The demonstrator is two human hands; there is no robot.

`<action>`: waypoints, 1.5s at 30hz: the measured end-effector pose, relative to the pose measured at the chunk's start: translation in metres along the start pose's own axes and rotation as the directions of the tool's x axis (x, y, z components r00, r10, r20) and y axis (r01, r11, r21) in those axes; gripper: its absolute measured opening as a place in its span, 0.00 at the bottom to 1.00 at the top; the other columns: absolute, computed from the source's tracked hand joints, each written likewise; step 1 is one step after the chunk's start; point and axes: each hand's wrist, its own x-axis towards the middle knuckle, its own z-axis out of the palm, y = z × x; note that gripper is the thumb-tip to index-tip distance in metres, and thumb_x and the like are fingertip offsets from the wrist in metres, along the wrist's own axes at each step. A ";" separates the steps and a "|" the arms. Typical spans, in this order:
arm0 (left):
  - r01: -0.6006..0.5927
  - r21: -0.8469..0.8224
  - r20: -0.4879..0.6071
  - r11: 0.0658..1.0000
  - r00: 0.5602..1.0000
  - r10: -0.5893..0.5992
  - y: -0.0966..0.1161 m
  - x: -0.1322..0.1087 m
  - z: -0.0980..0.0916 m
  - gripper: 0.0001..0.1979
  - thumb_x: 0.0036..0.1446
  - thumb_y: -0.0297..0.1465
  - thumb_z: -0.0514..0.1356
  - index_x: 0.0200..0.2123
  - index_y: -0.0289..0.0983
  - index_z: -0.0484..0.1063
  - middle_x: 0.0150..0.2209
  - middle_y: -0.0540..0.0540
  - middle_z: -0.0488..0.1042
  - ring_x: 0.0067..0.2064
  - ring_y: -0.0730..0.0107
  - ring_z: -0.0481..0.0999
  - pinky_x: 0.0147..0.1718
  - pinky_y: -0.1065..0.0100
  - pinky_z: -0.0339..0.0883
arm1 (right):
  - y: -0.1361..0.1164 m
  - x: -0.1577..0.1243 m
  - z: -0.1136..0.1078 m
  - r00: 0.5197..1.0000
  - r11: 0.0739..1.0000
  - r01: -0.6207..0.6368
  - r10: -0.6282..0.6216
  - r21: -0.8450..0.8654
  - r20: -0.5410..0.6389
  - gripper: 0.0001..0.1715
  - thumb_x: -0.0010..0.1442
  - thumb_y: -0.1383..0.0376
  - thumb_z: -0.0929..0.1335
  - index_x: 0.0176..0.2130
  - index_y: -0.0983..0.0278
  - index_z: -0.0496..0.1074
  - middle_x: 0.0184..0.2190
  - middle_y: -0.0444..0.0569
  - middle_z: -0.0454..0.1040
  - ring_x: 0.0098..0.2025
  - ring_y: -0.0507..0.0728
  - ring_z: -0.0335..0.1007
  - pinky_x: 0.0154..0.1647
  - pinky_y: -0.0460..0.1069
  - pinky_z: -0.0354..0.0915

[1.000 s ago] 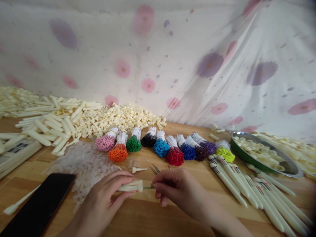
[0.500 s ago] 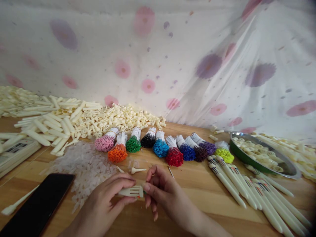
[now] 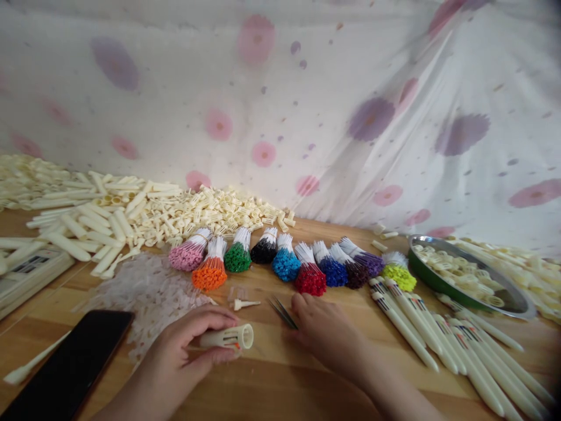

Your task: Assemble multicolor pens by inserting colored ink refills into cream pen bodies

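My left hand [image 3: 199,342] is closed around a cream slotted pen barrel section [image 3: 228,337]. The round open end of this tube faces right, and a bit of orange shows at its lower slot. To the right, my right hand [image 3: 322,327] rests low over the wood with its fingers curled on a pair of metal tweezers [image 3: 283,311]. The tweezers' tips point up and left; their other end is hidden under the hand. Between the hands, just beyond them, lies a small cream plunger-like part [image 3: 245,304] beside some clear plastic bits [image 3: 238,292].
Bundles of coloured pen refills, such as the red bundle [image 3: 310,272], stand in a row. Translucent small pieces [image 3: 153,292] and a black phone [image 3: 70,362] lie left. On the right are multicolour pens [image 3: 438,342] and a green-sided bowl [image 3: 460,292]. Cream parts [image 3: 210,210] are heaped behind.
My right hand has left the tube's end, moved right and closed on the tweezers. The tube in my left hand has turned so its open end shows.
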 end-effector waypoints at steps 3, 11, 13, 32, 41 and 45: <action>0.051 -0.094 0.040 0.994 0.998 -0.047 0.001 0.003 -0.005 0.13 0.43 0.27 0.66 0.32 0.51 0.79 0.36 0.53 0.80 0.41 0.68 0.79 0.39 0.74 0.72 | 0.000 0.007 0.010 0.997 0.997 0.073 -0.073 0.006 0.000 0.06 0.59 0.70 0.66 0.39 0.68 0.69 0.40 0.56 0.75 0.42 0.61 0.71 0.38 0.49 0.62; 0.184 -0.123 0.130 0.975 0.977 -0.168 -0.006 0.004 -0.014 0.10 0.41 0.31 0.67 0.31 0.51 0.81 0.40 0.50 0.81 0.44 0.61 0.78 0.44 0.66 0.71 | 0.002 -0.011 -0.022 0.922 0.951 0.264 -0.198 0.164 -0.332 0.07 0.64 0.70 0.59 0.42 0.66 0.65 0.31 0.48 0.73 0.31 0.53 0.70 0.30 0.45 0.61; 0.209 -0.087 0.138 0.974 0.971 -0.196 -0.009 0.002 -0.015 0.10 0.43 0.34 0.66 0.32 0.51 0.80 0.42 0.50 0.80 0.45 0.59 0.78 0.45 0.65 0.70 | -0.001 -0.022 -0.032 0.814 0.889 0.427 -0.298 0.165 -0.498 0.09 0.66 0.68 0.58 0.44 0.66 0.64 0.34 0.50 0.72 0.33 0.53 0.69 0.32 0.45 0.61; 0.152 -0.013 0.139 0.988 0.979 -0.148 0.000 0.004 -0.011 0.11 0.43 0.34 0.66 0.33 0.52 0.80 0.39 0.49 0.81 0.41 0.59 0.80 0.40 0.63 0.73 | -0.019 -0.032 -0.028 0.671 0.836 0.548 -0.470 -0.044 -0.574 0.12 0.62 0.73 0.60 0.29 0.65 0.66 0.22 0.43 0.67 0.23 0.52 0.53 0.23 0.48 0.46; 0.148 -0.028 0.165 0.989 0.976 -0.141 -0.003 0.003 -0.009 0.11 0.44 0.33 0.66 0.34 0.52 0.80 0.39 0.50 0.81 0.42 0.60 0.80 0.40 0.66 0.73 | -0.018 -0.031 -0.027 0.640 0.806 0.590 -0.506 -0.051 -0.578 0.14 0.62 0.74 0.58 0.27 0.65 0.65 0.22 0.43 0.67 0.22 0.51 0.52 0.23 0.47 0.46; 0.108 0.003 0.127 0.994 0.986 -0.108 -0.001 0.002 -0.009 0.11 0.43 0.32 0.66 0.33 0.53 0.80 0.38 0.51 0.82 0.41 0.60 0.80 0.40 0.66 0.74 | -0.020 -0.031 -0.026 0.663 0.821 0.570 -0.475 -0.020 -0.579 0.14 0.61 0.75 0.58 0.27 0.65 0.65 0.22 0.44 0.67 0.23 0.52 0.54 0.22 0.47 0.47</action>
